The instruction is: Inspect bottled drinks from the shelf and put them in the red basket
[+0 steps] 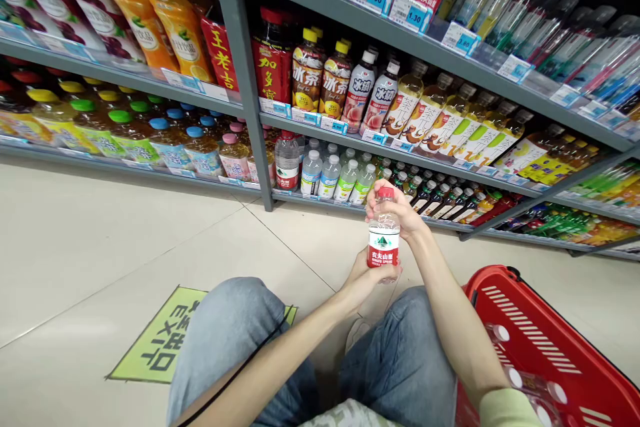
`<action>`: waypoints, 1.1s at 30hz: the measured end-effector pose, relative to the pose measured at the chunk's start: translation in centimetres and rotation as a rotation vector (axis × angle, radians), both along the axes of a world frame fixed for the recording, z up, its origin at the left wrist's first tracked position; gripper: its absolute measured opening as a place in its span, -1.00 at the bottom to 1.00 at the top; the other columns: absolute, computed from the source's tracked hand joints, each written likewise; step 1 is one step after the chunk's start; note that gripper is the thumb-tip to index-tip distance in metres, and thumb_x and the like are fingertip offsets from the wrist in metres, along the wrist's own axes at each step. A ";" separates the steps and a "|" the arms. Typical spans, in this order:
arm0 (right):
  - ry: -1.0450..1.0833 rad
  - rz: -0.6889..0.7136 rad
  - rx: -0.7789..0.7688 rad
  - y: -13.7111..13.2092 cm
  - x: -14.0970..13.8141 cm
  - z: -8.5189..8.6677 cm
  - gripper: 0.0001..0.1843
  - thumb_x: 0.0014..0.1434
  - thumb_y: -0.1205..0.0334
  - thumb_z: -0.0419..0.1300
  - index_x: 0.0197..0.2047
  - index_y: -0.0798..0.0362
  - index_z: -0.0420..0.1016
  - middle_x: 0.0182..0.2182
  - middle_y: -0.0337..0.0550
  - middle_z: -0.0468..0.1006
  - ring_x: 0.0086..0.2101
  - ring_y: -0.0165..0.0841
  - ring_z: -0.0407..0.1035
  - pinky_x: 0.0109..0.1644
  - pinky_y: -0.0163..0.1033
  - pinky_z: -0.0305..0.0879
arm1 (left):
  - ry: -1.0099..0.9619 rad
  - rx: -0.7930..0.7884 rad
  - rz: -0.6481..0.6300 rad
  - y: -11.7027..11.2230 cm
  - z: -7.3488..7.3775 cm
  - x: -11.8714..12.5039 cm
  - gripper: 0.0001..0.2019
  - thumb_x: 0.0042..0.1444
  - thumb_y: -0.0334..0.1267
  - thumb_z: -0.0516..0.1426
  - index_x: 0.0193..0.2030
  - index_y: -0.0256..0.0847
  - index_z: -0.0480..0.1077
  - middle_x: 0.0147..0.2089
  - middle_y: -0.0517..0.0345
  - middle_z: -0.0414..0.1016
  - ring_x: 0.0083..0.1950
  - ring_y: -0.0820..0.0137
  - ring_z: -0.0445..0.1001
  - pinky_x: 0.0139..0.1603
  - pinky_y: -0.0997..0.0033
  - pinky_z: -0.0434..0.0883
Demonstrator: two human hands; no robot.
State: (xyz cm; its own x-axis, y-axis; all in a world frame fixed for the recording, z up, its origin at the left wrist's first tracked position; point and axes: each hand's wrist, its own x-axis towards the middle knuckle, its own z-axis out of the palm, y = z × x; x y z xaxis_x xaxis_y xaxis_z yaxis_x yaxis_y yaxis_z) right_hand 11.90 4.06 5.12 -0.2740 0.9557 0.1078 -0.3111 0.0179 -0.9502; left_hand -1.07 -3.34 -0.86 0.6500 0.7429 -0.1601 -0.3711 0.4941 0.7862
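In front of my knees I hold a small water bottle (384, 240) with a red cap and a red-and-white label. It stands nearly upright, label facing me. My left hand (373, 271) is wrapped round its lower part, with the thumb across the bottom of the label. Around the neck, just below the cap, curl the fingers of my right hand (395, 210). Both hands are apart from the shelves. The back of the bottle and some fingertips are hidden.
A red shopping basket (530, 307) holding several clear bottles stands on the floor at my right. Ahead, grey shelves (320, 121) carry rows of drinks with price tags. A large water bottle (287, 163) stands on the bottom shelf. A green exit sign (160, 333) marks the floor at left.
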 end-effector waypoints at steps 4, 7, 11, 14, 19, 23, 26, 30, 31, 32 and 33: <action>0.021 0.023 0.018 -0.1 0.1 0.0 -0.59 -0.08 0.47 0.29 -0.19 -0.04 0.27 -0.40 -0.37 0.43 -0.46 -0.43 0.40 -0.34 -0.23 0.48 | 0.018 0.035 -0.001 0.0 0.1 -0.1 -0.71 -0.18 -0.30 0.31 -0.26 -0.30 0.42 -0.35 0.09 0.53 -0.38 0.43 0.39 -0.39 0.44 0.24; 0.032 0.023 0.048 -0.3 0.0 0.2 -0.60 -0.06 0.49 0.28 -0.19 -0.04 0.28 -0.40 -0.37 0.43 -0.45 -0.43 0.40 -0.32 -0.23 0.47 | 0.030 0.043 -0.015 0.1 0.2 -0.3 -0.71 -0.19 -0.33 0.30 -0.27 -0.30 0.42 -0.35 0.09 0.53 -0.39 0.44 0.38 -0.41 0.45 0.22; 0.033 0.008 0.049 -0.3 0.0 0.3 -0.61 -0.02 0.45 0.31 -0.17 -0.04 0.30 -0.40 -0.36 0.44 -0.44 -0.42 0.42 -0.32 -0.24 0.47 | 0.015 0.027 -0.011 0.3 0.2 -0.3 -0.69 -0.20 -0.31 0.32 -0.27 -0.30 0.42 -0.35 0.09 0.52 -0.38 0.43 0.39 -0.40 0.44 0.24; 0.029 0.026 0.034 -0.3 0.1 0.2 -0.59 -0.01 0.39 0.37 -0.13 -0.04 0.31 -0.37 -0.34 0.46 -0.42 -0.40 0.44 -0.31 -0.22 0.49 | -0.036 -0.043 -0.016 0.2 0.1 -0.3 -0.64 -0.22 -0.31 0.34 -0.23 -0.30 0.42 -0.30 0.09 0.53 -0.31 0.38 0.45 -0.34 0.43 0.29; 0.014 0.019 0.012 -0.2 0.4 0.2 -0.55 -0.01 0.31 0.43 -0.10 -0.04 0.33 -0.32 -0.30 0.48 -0.38 -0.38 0.47 -0.29 -0.19 0.53 | -0.108 -0.133 -0.035 0.1 0.1 -0.4 -0.62 -0.24 -0.33 0.33 -0.21 -0.31 0.43 -0.28 0.07 0.54 -0.25 0.35 0.50 -0.24 0.42 0.33; 0.009 -0.003 -0.031 -0.1 0.2 0.1 -0.55 -0.02 0.32 0.43 -0.11 -0.04 0.34 -0.32 -0.31 0.49 -0.38 -0.39 0.47 -0.28 -0.19 0.53 | -0.105 -0.129 -0.036 0.1 0.1 -0.3 -0.65 -0.21 -0.33 0.32 -0.21 -0.31 0.44 -0.26 0.06 0.54 -0.24 0.36 0.51 -0.19 0.41 0.35; -0.003 -0.055 -0.072 0.0 -0.1 -0.1 -0.57 -0.05 0.39 0.39 -0.14 -0.03 0.35 -0.37 -0.33 0.50 -0.44 -0.42 0.44 -0.33 -0.23 0.51 | -0.080 -0.141 -0.027 0.0 -0.1 -0.1 -0.64 -0.20 -0.31 0.33 -0.20 -0.32 0.42 -0.25 0.06 0.53 -0.24 0.37 0.51 -0.21 0.42 0.35; 0.024 -0.138 -0.075 0.0 -0.3 -0.1 -0.60 -0.11 0.45 0.33 -0.20 -0.03 0.34 -0.42 -0.36 0.48 -0.48 -0.42 0.43 -0.37 -0.25 0.50 | -0.085 -0.132 0.021 0.0 0.1 0.0 -0.52 -0.21 -0.30 0.36 -0.12 -0.27 0.34 -0.26 0.11 0.50 -0.26 0.37 0.50 -0.33 0.47 0.31; 0.038 -0.173 -0.060 0.0 -0.3 0.1 -0.60 -0.12 0.46 0.32 -0.21 -0.03 0.34 -0.43 -0.37 0.48 -0.47 -0.42 0.43 -0.37 -0.24 0.50 | -0.080 -0.114 0.049 0.1 0.2 0.0 -0.48 -0.21 -0.30 0.36 -0.08 -0.25 0.30 -0.26 0.13 0.49 -0.28 0.38 0.49 -0.35 0.47 0.31; 0.050 -0.223 -0.042 0.0 -0.3 0.2 -0.59 -0.14 0.46 0.31 -0.21 -0.04 0.34 -0.43 -0.38 0.47 -0.47 -0.42 0.43 -0.36 -0.23 0.50 | -0.061 -0.084 0.090 0.2 0.3 0.0 -0.44 -0.20 -0.29 0.36 -0.03 -0.22 0.27 -0.24 0.14 0.48 -0.30 0.39 0.47 -0.37 0.46 0.33; 0.060 -0.289 -0.021 0.0 -0.2 0.3 -0.59 -0.15 0.46 0.30 -0.22 -0.04 0.33 -0.44 -0.39 0.47 -0.47 -0.41 0.43 -0.36 -0.23 0.51 | -0.027 -0.038 0.144 0.4 0.4 -0.1 -0.40 -0.19 -0.28 0.36 0.01 -0.20 0.24 -0.20 0.13 0.48 -0.32 0.40 0.46 -0.39 0.45 0.34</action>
